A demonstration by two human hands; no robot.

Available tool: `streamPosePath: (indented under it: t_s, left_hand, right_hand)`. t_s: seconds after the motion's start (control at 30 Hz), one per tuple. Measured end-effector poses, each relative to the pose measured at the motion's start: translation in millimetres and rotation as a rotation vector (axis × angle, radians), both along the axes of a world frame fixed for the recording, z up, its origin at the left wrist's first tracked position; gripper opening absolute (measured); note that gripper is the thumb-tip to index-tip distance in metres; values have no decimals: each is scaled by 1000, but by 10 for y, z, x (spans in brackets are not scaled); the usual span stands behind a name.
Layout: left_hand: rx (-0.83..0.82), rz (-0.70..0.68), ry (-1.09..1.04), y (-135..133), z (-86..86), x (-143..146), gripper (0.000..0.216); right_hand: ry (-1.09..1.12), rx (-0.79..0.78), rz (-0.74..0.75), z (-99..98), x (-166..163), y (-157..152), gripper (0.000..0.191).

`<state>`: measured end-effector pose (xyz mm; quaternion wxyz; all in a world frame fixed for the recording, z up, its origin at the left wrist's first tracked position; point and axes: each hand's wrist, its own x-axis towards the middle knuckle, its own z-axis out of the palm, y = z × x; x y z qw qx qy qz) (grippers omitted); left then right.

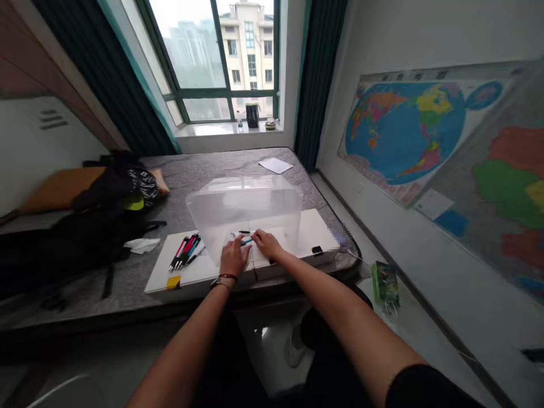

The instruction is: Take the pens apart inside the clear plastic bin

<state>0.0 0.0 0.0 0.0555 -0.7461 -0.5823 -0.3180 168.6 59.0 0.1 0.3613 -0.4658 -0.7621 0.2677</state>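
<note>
Both hands meet at the near side of a clear plastic bin [246, 201]. A small blue pen [246, 242] lies between my left hand [233, 258] and my right hand [267, 245]; the fingers of both are closed on it. Just beyond the fingertips is a small black piece [244, 232], too small to name. To the left, a bunch of pens [186, 249] with red, blue and black barrels rests on a white box-like surface [312, 226]. One dark pen lies slightly apart from that bunch.
The white surface sits on a grey mattress [182, 170]. A sheet of paper [275, 165] is near the far edge. Dark bags and clothes [114, 192] are piled at left, beside a crumpled tissue [142, 245]. A green package [385, 286] stands on the floor at right.
</note>
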Motion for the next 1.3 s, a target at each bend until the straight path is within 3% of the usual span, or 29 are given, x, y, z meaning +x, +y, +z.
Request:
streamPosePath:
  t_s: [0.17,0.3,0.53,0.77,1.03,1.3]
  left_hand:
    - [-25,23,-23,24,-14,-27,26]
    - [-25,-5,17,-16,50,-2,27]
    - [-26,-37,46,-41,99,22,26]
    - [-16,-2,11,-5,53,2,26]
    - [-24,24,5,13,17,-19,31]
    - [-39,88,-66,3,18,-11,37]
  right_hand:
    - [197,-210,-56,47,22,94,29]
    - [456,-386,-34,53,67,123,29]
    - [635,-420,-86,68,121,134,36]
    - [752,-489,-103,123,139,109,27]
    - [733,-600,-36,180,139,95,14]
    - [480,-510,86,119,82,95,12]
